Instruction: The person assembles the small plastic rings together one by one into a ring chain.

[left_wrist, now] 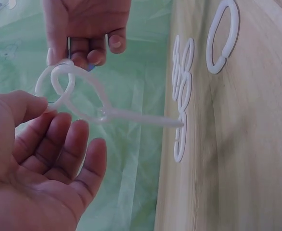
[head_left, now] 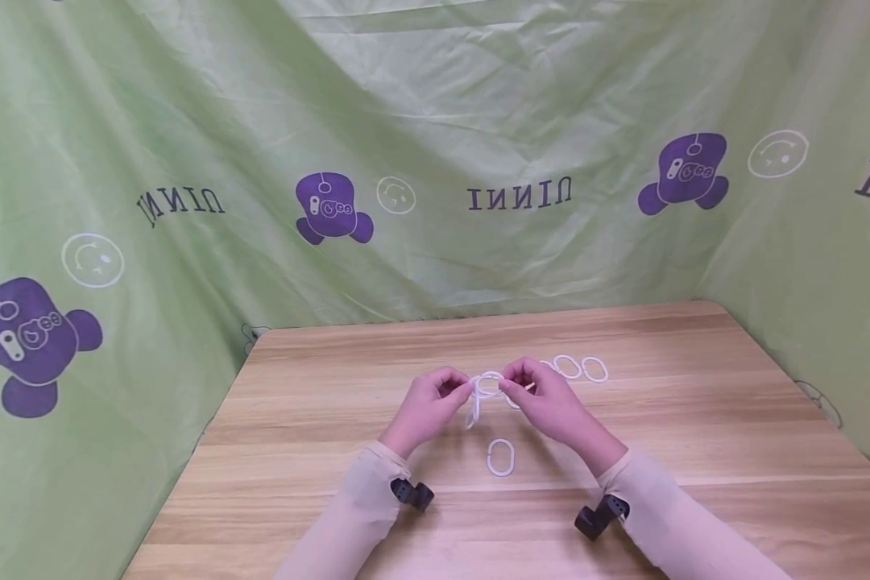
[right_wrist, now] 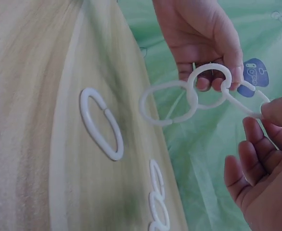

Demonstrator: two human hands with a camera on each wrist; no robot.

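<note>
Left hand, right hand raised above table, pinching linked rings

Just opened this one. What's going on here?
A person's left hand and right hand pinch a short chain of three interlocked white rings above a wooden table. The end ring on the side away from the right hand dangles free. One loose ring lies on the table closer in, and more rings lie farther back.
</note>
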